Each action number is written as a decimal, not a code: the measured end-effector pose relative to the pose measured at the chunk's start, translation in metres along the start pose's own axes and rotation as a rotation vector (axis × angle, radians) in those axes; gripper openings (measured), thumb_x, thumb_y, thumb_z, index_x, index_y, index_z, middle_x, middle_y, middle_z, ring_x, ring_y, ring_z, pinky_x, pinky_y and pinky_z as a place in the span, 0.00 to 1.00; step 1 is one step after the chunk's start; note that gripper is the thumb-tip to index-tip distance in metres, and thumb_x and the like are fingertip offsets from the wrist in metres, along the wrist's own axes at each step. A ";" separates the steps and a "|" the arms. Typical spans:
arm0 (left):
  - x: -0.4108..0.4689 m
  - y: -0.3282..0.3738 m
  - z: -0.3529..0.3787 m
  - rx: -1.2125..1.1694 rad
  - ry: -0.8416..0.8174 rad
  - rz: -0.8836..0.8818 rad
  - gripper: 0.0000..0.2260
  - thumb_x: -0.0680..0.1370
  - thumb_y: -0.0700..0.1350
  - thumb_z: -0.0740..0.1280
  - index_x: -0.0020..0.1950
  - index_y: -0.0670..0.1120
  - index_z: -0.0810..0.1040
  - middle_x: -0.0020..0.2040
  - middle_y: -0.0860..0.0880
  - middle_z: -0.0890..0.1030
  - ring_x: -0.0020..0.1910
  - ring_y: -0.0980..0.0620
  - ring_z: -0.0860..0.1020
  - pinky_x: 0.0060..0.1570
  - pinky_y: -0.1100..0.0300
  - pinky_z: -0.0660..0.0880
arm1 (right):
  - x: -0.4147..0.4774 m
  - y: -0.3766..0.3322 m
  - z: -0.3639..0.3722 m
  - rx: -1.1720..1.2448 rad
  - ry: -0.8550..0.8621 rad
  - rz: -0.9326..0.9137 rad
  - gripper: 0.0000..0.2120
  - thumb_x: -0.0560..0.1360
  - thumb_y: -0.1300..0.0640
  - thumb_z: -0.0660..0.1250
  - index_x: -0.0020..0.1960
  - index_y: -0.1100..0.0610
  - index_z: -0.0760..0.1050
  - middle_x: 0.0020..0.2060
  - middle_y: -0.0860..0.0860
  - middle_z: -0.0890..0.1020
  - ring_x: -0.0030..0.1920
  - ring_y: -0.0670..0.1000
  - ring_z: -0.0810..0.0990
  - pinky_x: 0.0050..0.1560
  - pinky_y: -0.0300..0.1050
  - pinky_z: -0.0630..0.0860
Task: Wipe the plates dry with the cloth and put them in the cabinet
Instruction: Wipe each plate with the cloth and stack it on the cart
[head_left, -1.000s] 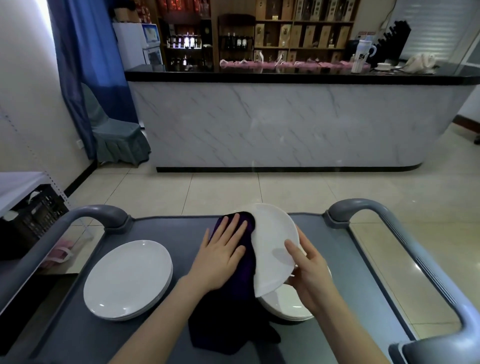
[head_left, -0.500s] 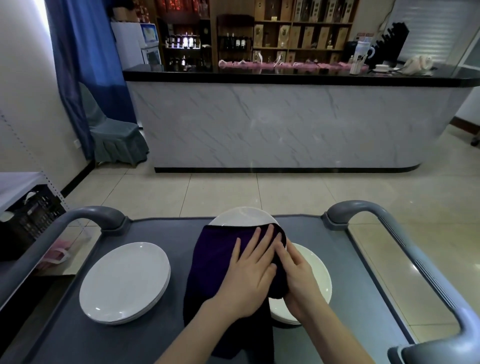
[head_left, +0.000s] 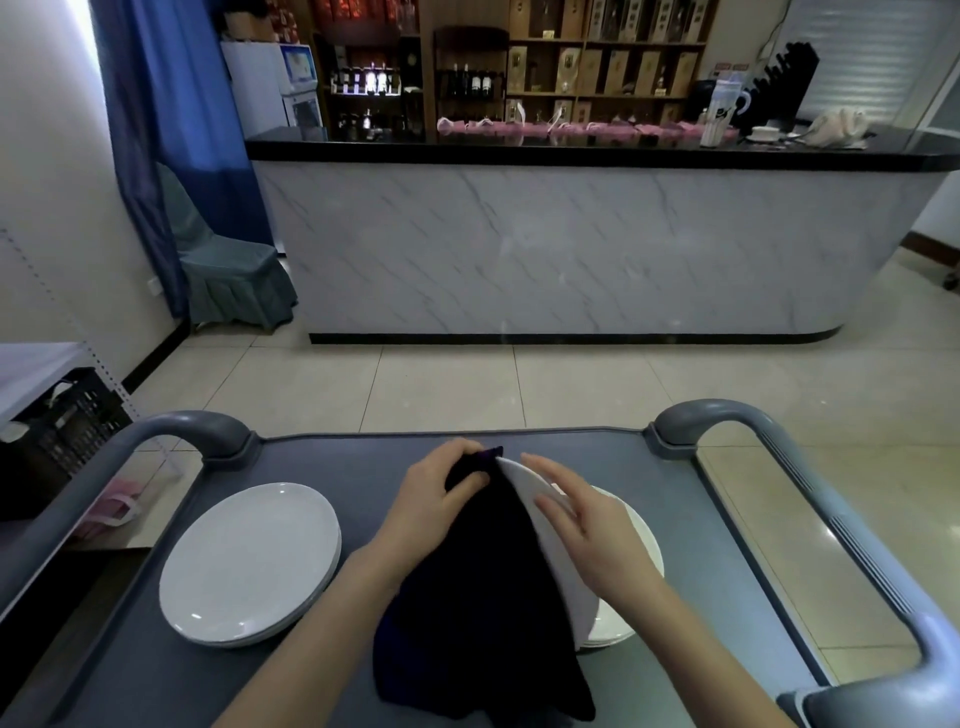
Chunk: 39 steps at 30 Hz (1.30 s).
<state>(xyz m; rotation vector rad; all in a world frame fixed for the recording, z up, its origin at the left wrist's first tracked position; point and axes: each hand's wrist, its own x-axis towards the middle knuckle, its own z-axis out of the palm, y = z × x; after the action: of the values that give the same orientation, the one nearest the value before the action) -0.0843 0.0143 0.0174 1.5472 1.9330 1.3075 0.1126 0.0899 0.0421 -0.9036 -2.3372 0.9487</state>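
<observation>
Through the head camera I saw the grey cart top (head_left: 363, 457) with its two curved handles at the far corners. The held plate (head_left: 571, 592) stood nearly on edge over the middle of the cart, leaning right, above the right stack of plates (head_left: 641, 540) near the cart's right edge. Half a second before it had lain flatter, its face toward me under the cloth; now I could see only a narrow white sliver. The dark purple cloth (head_left: 493, 597) hung against the plate's left face and trailed down toward the near edge. My left hand (head_left: 436, 512) had climbed to the plate's far rim, its fingers curled and pinching a fold of cloth there with the thumb, where earlier they had been spread flat on the fabric. My right hand (head_left: 587, 530) lay against the plate's right face with its fingers straight and slightly apart, propping it; earlier it had been tucked beside the left hand on the cloth. I could not tell whether the plate's lower rim touched the stack beneath. The left stack of plates (head_left: 249, 561) sat toward the cart's left edge, just as before. Beyond the far edge lay tiled floor and the marble-fronted bar counter (head_left: 571, 249).
</observation>
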 end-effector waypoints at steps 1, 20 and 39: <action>-0.003 0.002 -0.002 -0.034 -0.007 -0.003 0.10 0.79 0.43 0.67 0.51 0.60 0.77 0.49 0.62 0.81 0.50 0.62 0.78 0.50 0.69 0.71 | 0.003 0.001 0.000 -0.074 0.000 0.020 0.13 0.82 0.48 0.62 0.64 0.36 0.71 0.48 0.37 0.84 0.47 0.44 0.80 0.41 0.30 0.69; -0.013 -0.001 -0.006 -0.153 0.279 -0.186 0.07 0.81 0.46 0.65 0.45 0.58 0.77 0.40 0.63 0.82 0.39 0.65 0.77 0.39 0.73 0.70 | 0.014 0.008 -0.005 0.393 0.359 0.076 0.09 0.81 0.52 0.66 0.47 0.39 0.80 0.43 0.39 0.84 0.45 0.39 0.80 0.45 0.36 0.73; -0.006 0.002 -0.006 -0.083 0.062 -0.074 0.05 0.75 0.50 0.73 0.48 0.58 0.79 0.41 0.59 0.83 0.42 0.61 0.79 0.43 0.70 0.72 | 0.023 0.006 -0.004 0.241 0.067 -0.082 0.10 0.80 0.52 0.67 0.47 0.38 0.81 0.46 0.36 0.84 0.50 0.39 0.81 0.49 0.31 0.73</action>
<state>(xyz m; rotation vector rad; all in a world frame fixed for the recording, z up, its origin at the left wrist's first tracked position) -0.0858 0.0061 0.0205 1.3986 1.9274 1.4014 0.1019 0.1111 0.0441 -0.7261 -2.1297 1.1190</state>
